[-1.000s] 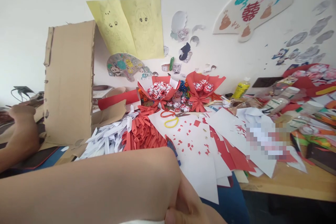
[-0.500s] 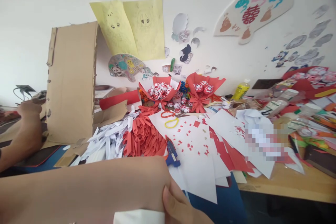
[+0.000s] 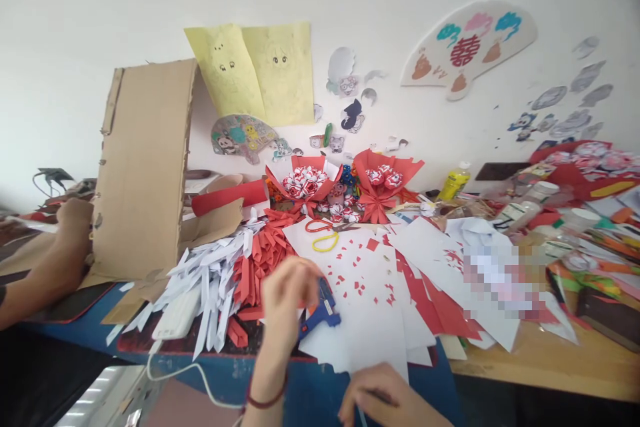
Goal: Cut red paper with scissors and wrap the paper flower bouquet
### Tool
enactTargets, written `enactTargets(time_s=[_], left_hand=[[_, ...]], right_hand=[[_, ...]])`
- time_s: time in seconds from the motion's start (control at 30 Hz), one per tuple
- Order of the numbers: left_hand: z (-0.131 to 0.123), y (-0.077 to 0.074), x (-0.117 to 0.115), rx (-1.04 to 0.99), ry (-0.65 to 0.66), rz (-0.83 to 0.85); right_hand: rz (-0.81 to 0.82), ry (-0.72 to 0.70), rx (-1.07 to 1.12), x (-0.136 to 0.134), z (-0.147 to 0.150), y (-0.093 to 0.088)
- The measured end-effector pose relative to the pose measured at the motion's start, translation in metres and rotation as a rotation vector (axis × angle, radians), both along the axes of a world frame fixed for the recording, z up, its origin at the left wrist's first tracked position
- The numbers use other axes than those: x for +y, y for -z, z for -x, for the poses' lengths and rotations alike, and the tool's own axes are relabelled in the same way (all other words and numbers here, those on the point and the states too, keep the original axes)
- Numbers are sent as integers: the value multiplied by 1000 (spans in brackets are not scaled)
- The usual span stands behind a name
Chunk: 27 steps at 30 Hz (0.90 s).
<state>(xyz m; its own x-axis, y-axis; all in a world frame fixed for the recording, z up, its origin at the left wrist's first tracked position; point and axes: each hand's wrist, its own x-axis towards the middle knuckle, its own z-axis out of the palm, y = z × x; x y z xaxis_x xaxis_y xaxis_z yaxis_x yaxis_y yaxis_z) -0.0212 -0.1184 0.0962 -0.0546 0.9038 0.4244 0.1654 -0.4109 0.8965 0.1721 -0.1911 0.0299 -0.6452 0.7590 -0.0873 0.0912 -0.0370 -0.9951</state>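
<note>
My left hand [image 3: 290, 288] is raised over the front of the table, a dark band round its wrist. Its fingers are curled and smeared by motion, so whether anything is in them does not show. Just beside it, partly covered, lies a blue glue gun [image 3: 323, 310]. A pile of folded red paper strips [image 3: 263, 257] spreads behind the hand. Lower right, my right hand [image 3: 385, 392] hangs at the table's front edge with loosely bent fingers, apart from each other, and no object visible in them. Near it lie white paper sheets [image 3: 365, 340] with red scraps.
White strips [image 3: 207, 287] and a white power bank [image 3: 176, 315] with a cable lie left. Scissors [image 3: 325, 233] rest behind the glue gun. A tall cardboard box [image 3: 143, 167] stands before another person's arm [image 3: 65, 253]. Red paper bouquets [image 3: 305, 187] and bottles [image 3: 525, 210] line the back.
My left forearm has swung up from lying across the view, uncovering the power bank and strips. My right hand has let go of the left arm. The other person's hand has shifted slightly right.
</note>
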Motion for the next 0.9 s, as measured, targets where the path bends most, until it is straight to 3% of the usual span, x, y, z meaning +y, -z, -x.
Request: enactTargets(time_s=[0.03,0.07,0.13,0.23,0.4,0.57,0.67,0.73,0.8,0.9], left_hand=[[-5,16,-4,131,23,56],[-10,32,-10,298,-43,76],[-14,65,-21,597,-297,-14],[-6,100,-35,916,-348,-115],[22,120,-44,1142,-371,-163],[37,135,-39,1201,-378,-185],[36,136,-30,1168,-333,-190],[31,127,-23,1100,-284,-184],[22,109,-19,975,-218,-181],[5,71,-19,687,-85,-274]], right_hand=[[-1,82,22,-1,-7,4],[-11,163,43,-3,-12,10],[-41,266,92,-6,-20,20],[-51,344,103,-10,-28,28],[-14,456,92,-9,-23,27],[38,517,182,10,-12,33],[9,493,155,29,-12,36],[-5,478,136,42,-14,36],[-14,499,126,53,-14,35],[-16,562,137,62,-9,36]])
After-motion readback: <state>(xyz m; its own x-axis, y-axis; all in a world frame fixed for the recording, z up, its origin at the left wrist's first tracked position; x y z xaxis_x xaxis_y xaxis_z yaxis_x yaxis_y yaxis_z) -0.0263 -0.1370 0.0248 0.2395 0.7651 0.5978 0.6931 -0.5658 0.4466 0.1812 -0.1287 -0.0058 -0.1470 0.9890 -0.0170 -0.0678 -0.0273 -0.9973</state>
